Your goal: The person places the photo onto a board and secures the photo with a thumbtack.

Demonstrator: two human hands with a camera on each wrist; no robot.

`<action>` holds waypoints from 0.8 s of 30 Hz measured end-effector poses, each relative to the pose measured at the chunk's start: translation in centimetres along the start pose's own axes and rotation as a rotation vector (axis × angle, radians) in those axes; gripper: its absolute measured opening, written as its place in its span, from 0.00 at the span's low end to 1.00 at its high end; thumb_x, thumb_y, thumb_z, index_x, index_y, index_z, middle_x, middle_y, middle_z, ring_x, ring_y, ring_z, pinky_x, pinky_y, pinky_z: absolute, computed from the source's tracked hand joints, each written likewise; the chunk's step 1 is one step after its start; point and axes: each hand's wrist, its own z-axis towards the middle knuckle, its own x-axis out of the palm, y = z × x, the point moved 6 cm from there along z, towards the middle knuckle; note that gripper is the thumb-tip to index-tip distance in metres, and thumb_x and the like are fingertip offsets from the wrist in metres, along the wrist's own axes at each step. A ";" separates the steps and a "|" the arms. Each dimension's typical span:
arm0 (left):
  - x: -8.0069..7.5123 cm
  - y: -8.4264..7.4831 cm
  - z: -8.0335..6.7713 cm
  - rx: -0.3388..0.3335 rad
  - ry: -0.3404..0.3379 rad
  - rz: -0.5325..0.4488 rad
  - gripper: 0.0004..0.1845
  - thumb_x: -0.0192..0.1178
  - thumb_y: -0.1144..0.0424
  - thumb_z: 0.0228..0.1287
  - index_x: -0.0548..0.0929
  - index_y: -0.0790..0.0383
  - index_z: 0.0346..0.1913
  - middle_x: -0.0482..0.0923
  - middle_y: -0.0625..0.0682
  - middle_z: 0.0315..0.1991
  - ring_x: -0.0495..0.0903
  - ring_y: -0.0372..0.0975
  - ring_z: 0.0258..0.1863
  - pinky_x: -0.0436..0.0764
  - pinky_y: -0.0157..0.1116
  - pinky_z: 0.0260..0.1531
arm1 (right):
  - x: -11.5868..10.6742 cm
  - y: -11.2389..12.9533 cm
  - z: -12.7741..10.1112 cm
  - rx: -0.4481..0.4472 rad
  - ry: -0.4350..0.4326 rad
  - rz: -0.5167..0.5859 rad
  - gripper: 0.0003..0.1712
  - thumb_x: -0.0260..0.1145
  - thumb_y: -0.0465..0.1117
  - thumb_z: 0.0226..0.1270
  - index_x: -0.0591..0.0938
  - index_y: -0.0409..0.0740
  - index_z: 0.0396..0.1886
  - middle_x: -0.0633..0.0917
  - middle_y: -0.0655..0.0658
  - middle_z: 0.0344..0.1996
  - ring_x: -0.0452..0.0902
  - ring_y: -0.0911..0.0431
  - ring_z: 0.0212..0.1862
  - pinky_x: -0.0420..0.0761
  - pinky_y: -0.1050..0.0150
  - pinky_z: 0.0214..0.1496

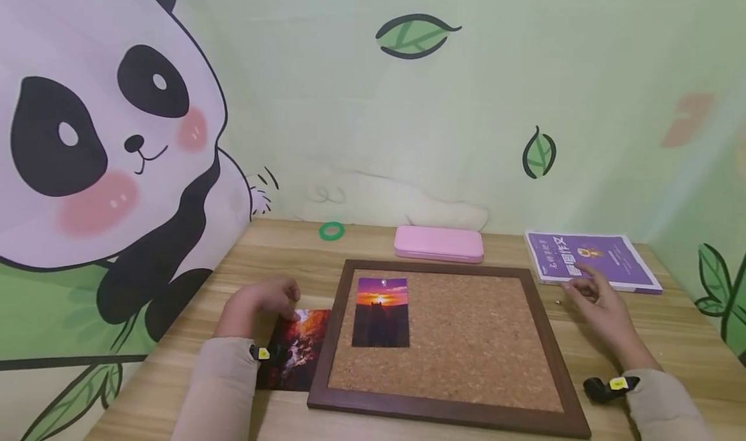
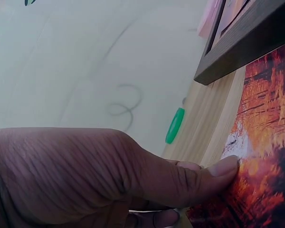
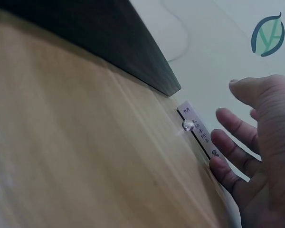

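My left hand pinches the upper left corner of a red-orange photo that lies on the table just left of the cork board's dark frame. In the left wrist view the thumb lies on the photo, with a finger under its edge. A sunset photo is pinned at the board's upper left. My right hand hovers open right of the board, near a small shiny pin and a purple book. In the right wrist view the pin is just ahead of the fingers.
A pink case lies behind the board, and a green ring sits at the back left by the wall. Most of the cork surface is bare. The wooden table meets walls at the back and left.
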 end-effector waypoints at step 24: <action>-0.2 0.3 -0.9 -0.026 0.028 -0.039 0.20 0.73 0.62 0.49 0.76 0.63 0.41 0.76 0.54 0.40 0.73 0.45 0.40 0.72 0.42 0.40 | 1.1 -1.1 -0.2 -0.042 0.105 -0.261 0.19 0.64 0.54 0.66 0.83 0.46 0.46 0.85 0.44 0.38 0.74 0.65 0.38 0.74 0.68 0.40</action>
